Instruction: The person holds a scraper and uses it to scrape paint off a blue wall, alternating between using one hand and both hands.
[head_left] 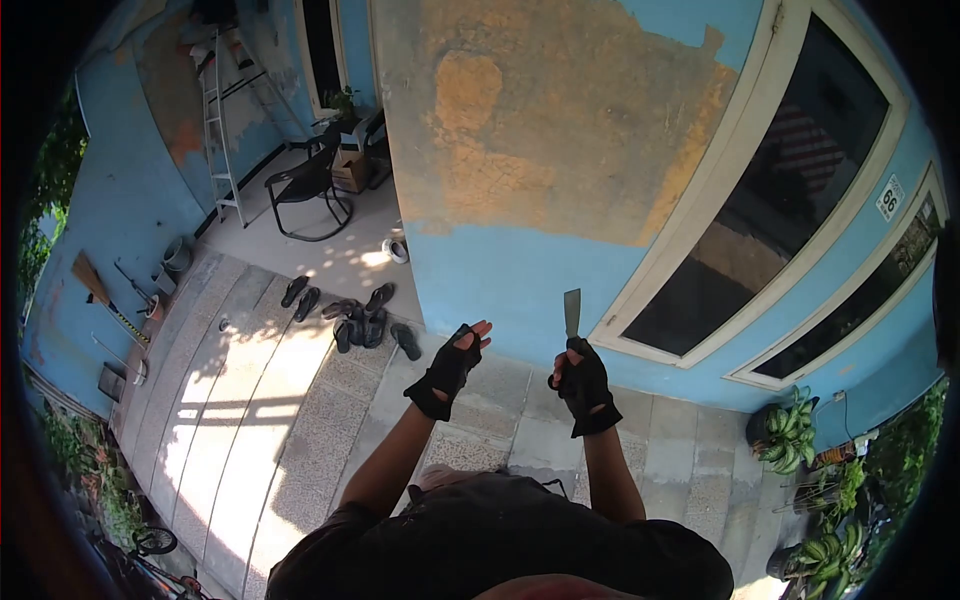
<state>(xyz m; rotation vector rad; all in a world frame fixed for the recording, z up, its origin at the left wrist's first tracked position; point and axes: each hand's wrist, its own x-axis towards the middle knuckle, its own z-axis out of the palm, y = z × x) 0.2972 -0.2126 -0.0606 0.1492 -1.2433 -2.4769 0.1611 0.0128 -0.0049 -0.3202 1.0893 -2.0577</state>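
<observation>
The wall (530, 270) stood before the person, with the window (765, 190) to its right. The right hand (580, 387) held the scraper (572, 312) near the wall's lower part; the left hand (450, 372) was to its left, apart from it. Sandals (374, 327) lay on the floor (510, 390) farther left. Beyond them stood the chair (305, 182), with the ladder (221, 177) to its left. Potted plants (788, 432) stood at the far right.

I see open air between my left hand (452, 368) and the putty knife (572, 312). Ahead, the blue wall (520, 275) blocks my way.
</observation>
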